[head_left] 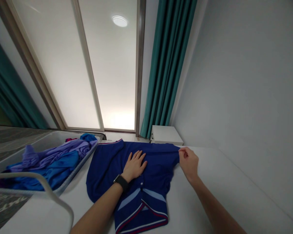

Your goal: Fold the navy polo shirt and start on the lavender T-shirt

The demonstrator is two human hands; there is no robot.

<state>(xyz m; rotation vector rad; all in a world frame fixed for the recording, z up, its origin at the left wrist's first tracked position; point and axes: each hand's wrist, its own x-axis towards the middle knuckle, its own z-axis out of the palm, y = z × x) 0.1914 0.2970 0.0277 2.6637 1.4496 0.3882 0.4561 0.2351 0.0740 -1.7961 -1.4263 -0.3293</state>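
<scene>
A dark blue shirt (158, 165) lies spread on the white table (200, 201). Its striped, red-and-white-edged collar faces me, with light blue bands and a small button above it. My left hand (134, 166) rests flat on the middle of the cloth, fingers spread, a black watch (121, 182) on its wrist. At the shirt's far right corner, my right hand (188, 162) is closed, pinching the edge of the fabric.
Left of the shirt stands a pale plastic basket (86, 162) heaped with purple and blue clothes (61, 159). A grey curved bar (47, 188) rises at the lower left. Beyond the table are a white cabinet (166, 134), green curtains (166, 71) and frosted sliding doors (112, 74); a wall (246, 91) borders the right.
</scene>
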